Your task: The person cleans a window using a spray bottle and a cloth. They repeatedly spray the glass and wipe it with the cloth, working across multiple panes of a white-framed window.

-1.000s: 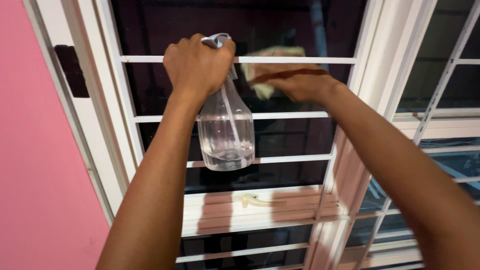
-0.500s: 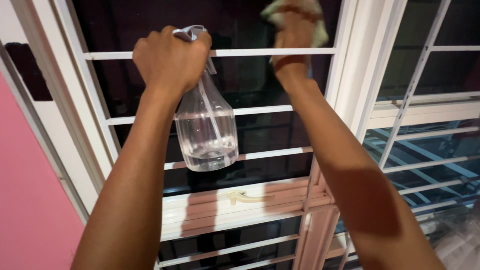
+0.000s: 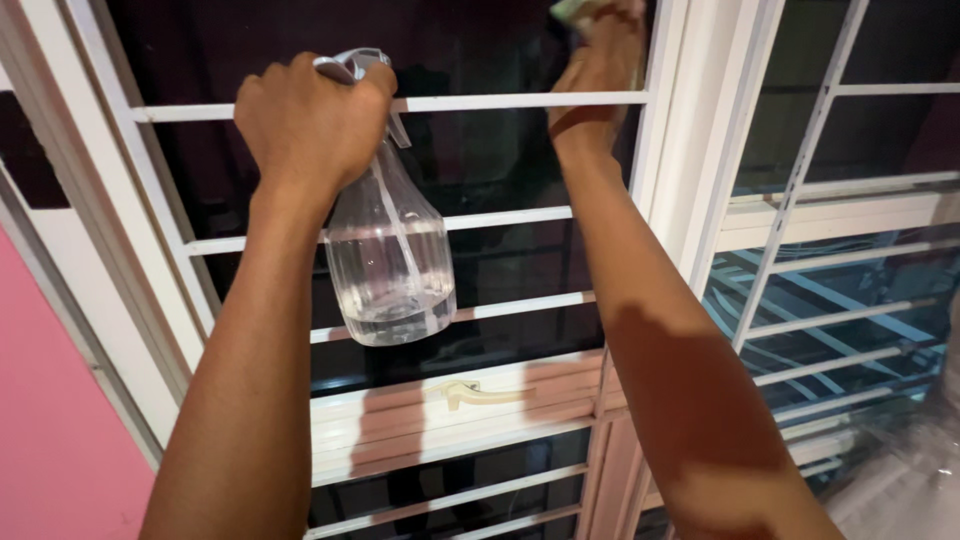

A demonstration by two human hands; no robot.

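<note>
Left hand: we see the left hand (image 3: 305, 120) closed on the clear spray bottle (image 3: 388, 262), left of centre, before the window bars (image 3: 500, 102).
Right hand: our right hand (image 3: 598, 70) presses a pale cloth (image 3: 572, 9) against the dark glass (image 3: 480, 50), upper right; its grip holds the cloth.

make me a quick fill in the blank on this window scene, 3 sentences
1. The left hand grips a clear ____ bottle by its trigger head.
2. The right hand presses a cloth against the dark ____.
3. The wall at the left is ____.

Missing words: spray; glass; pink
</note>
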